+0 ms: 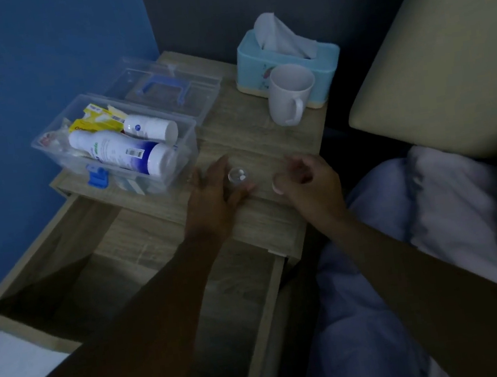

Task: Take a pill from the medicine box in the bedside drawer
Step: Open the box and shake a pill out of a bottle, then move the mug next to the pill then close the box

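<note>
A clear plastic medicine box stands on the bedside table's left side, its lid folded open behind it. Inside lie two white bottles and yellow packets. A small clear cup with white pills in it stands on the tabletop near the front edge. My left hand rests flat beside the cup, fingers apart, with the cup between thumb and forefinger. My right hand hovers just right of the cup with its fingers curled; something pale shows at its thumb tip, and I cannot make out what.
The wooden drawer under the tabletop is pulled out below my forearms. A white mug and a light blue tissue box stand at the back right. A bed with pale bedding lies to the right.
</note>
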### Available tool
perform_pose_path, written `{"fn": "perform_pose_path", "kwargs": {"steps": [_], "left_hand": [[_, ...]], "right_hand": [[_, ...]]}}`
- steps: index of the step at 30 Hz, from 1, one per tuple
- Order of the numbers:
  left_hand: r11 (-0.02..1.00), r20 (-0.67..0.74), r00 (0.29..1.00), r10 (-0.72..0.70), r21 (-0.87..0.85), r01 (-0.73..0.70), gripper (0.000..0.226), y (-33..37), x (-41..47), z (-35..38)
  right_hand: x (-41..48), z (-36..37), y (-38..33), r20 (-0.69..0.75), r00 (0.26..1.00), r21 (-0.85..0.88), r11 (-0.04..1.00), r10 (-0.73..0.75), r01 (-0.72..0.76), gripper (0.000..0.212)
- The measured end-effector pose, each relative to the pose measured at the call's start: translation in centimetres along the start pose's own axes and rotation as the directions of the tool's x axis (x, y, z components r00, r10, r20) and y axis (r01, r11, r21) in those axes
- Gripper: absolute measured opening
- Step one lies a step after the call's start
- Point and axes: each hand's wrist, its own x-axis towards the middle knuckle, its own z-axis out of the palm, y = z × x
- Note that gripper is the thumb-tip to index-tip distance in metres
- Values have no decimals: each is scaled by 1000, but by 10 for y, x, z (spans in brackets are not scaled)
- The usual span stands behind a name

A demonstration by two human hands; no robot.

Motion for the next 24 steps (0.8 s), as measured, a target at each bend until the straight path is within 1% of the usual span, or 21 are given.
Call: {"fn": "perform_pose_path", "kwargs": {"steps": [2, 4, 6, 8, 10, 11, 13, 14, 16, 18, 20, 22, 24], "left_hand": [[999, 15, 999, 48, 18, -48, 59, -2, -7, -6], [990, -12, 992, 122, 65, -121, 45, -9, -19, -9], [972, -27, 987, 160, 178, -153, 44, -19, -37, -10], [932, -9, 976, 217, 299, -204, 50, -27, -52, -8], [907, 13, 968, 251, 347, -240, 55, -29, -59, -8], [901, 11, 965, 260, 355, -247, 56, -28, -60, -8], [898, -5, 963, 268, 365, -248, 56, -25, -60, -8], [898, -8, 964, 264, 367, -243, 56, -23, -60, -8], [899, -6, 965, 260, 366, -240, 56, -21, -60, -9], [897, -3, 967, 256, 373, -237, 56, -19, -61, -10], [892, -5, 965, 261, 384, -239, 56, -17, -61, -10], [886, -1, 963, 269, 393, -246, 55, -15, -61, -11], [883, 4, 964, 266, 401, -245, 53, -14, -62, -11]], "right_hand": [[10, -1, -7, -106, 992, 59, 997, 63, -57, 35], [23, -4, -15, -229, 970, 49, 996, 85, -76, 24], [38, -5, -24, -290, 950, 55, 993, 119, -107, 22], [51, -6, -36, -307, 940, 105, 987, 148, -121, 28], [66, -6, -47, -309, 936, 128, 983, 165, -131, 37], [73, -6, -51, -299, 938, 114, 983, 173, -145, 41], [85, -6, -57, -270, 942, 82, 980, 197, -182, 46], [91, -7, -59, -263, 940, 94, 975, 219, -201, 48], [100, -10, -61, -256, 920, 175, 950, 298, -259, 54], [106, -11, -60, -241, 893, 264, 911, 379, -316, 67], [110, -12, -57, -209, 882, 282, 889, 423, -360, 76], [112, -13, -56, -175, 877, 257, 880, 448, -399, 79], [115, -13, -57, -158, 869, 269, 867, 470, -420, 79]]}}
